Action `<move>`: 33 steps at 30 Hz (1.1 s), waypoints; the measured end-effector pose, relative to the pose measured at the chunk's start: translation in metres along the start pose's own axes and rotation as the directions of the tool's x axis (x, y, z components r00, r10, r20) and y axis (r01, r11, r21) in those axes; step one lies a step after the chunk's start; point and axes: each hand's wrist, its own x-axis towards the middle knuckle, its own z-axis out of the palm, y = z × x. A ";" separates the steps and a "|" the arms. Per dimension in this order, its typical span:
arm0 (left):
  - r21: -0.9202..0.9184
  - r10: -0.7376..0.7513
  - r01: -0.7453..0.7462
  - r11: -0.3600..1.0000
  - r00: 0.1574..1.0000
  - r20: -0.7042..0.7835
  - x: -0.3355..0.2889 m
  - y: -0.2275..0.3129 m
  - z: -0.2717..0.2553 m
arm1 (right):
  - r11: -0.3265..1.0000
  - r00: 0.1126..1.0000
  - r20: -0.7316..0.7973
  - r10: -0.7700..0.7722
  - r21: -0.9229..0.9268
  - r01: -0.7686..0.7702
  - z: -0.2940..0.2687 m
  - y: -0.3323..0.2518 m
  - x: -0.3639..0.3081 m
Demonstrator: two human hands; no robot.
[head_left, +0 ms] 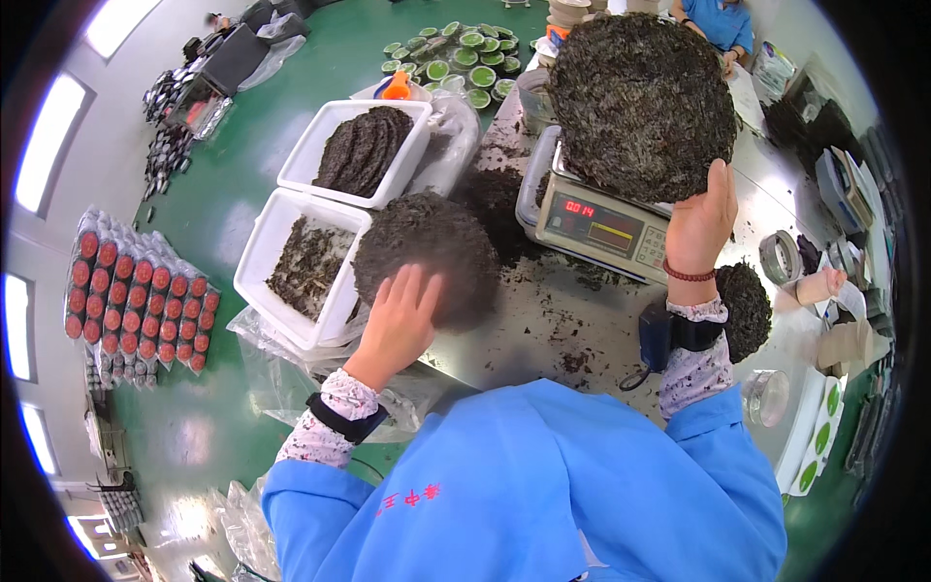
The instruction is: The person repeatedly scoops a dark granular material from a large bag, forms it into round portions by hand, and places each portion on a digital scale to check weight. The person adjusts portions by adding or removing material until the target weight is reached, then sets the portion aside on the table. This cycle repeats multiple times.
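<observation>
My left hand (pixel 400 315) holds the near edge of a round, dark dried seaweed cake (pixel 427 242), fingers lying over its top; the cake is smeared by motion beside the lower white bin (pixel 254 242). My right hand (pixel 703 228) is at the lower right edge of a larger-looking dried seaweed cake (pixel 640 107), gripping its rim above the digital scale (pixel 592 221). This cake hides most of the scale's pan. Another seaweed cake (pixel 745 312) lies on the metal table (pixel 514 359), right of my right wrist.
Stacked seaweed cakes (pixel 364 150) fill the upper white bin (pixel 291 160); loose seaweed scraps (pixel 308 267) lie in the lower one. A heap of crumbs (pixel 495 209) sits left of the scale. Tape rolls (pixel 779 257) are at right. A co-worker (pixel 720 24) in blue sits beyond the table.
</observation>
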 end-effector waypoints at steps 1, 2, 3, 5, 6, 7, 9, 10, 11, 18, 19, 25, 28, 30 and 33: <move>-0.123 -0.012 -0.001 0.992 0.994 -0.106 0.004 -0.002 -0.007 | 0.991 0.994 0.022 0.104 0.081 -0.105 -0.002 0.003 0.000; -0.251 -0.124 0.076 0.965 0.975 -0.184 0.005 -0.009 -0.011 | 0.964 0.977 0.046 0.207 0.158 -0.211 -0.004 0.006 -0.001; -0.375 -0.237 0.132 0.918 0.939 -0.250 0.007 -0.019 -0.017 | 0.984 0.986 0.055 0.155 0.080 -0.159 -0.004 0.011 -0.002; -0.535 -0.474 0.202 0.820 0.764 -0.439 0.012 -0.034 -0.035 | 0.949 0.972 0.112 0.208 0.216 -0.228 -0.001 0.012 -0.001; -0.573 -0.575 0.225 0.788 0.603 -0.553 0.012 -0.043 -0.046 | 0.839 0.936 0.182 0.301 0.417 -0.351 0.011 -0.007 -0.004; -0.698 -0.763 0.338 0.631 0.431 -0.481 0.014 -0.049 -0.057 | 0.672 0.890 0.267 0.370 0.584 -0.455 0.018 -0.017 -0.007; -0.911 -0.882 0.053 0.409 0.278 -0.380 0.024 -0.057 -0.070 | 0.956 0.930 0.344 -0.132 -0.203 0.211 0.011 -0.007 -0.017; -0.946 -0.924 -0.238 0.219 0.262 -0.280 0.034 -0.061 -0.069 | 0.911 0.890 0.411 -0.197 -0.259 0.321 0.012 0.000 -0.020; -0.936 -0.931 -0.352 0.030 0.330 -0.154 0.043 -0.054 -0.071 | 0.853 0.841 0.475 -0.260 -0.295 0.430 0.016 0.007 -0.023; -0.839 -0.721 -0.264 -0.475 0.663 0.199 0.080 -0.004 -0.041 | 0.545 0.581 0.476 0.660 0.230 -0.807 0.082 -0.032 -0.051; -0.799 -0.678 -0.282 -0.531 0.707 0.201 0.087 0.002 -0.038 | 0.589 0.621 0.499 0.604 0.246 -0.770 0.078 -0.024 -0.048; -0.804 -0.360 0.023 -0.594 0.886 0.291 0.125 0.014 -0.032 | 0.813 0.726 0.464 0.508 0.019 -0.582 0.066 0.034 -0.037; -0.774 -0.321 0.090 -0.627 0.876 0.361 0.160 0.006 -0.031 | 0.896 0.738 0.565 0.368 -0.005 -0.443 0.052 0.079 0.016; -0.622 -0.305 -0.027 -0.782 0.888 0.345 0.198 0.001 -0.037 | 0.884 0.861 0.498 0.102 -0.442 0.151 0.031 0.110 0.070; -0.485 -0.267 -0.140 -0.863 0.942 0.204 0.276 0.018 -0.027 | 0.594 0.654 0.755 0.050 -0.549 0.588 0.023 0.149 0.107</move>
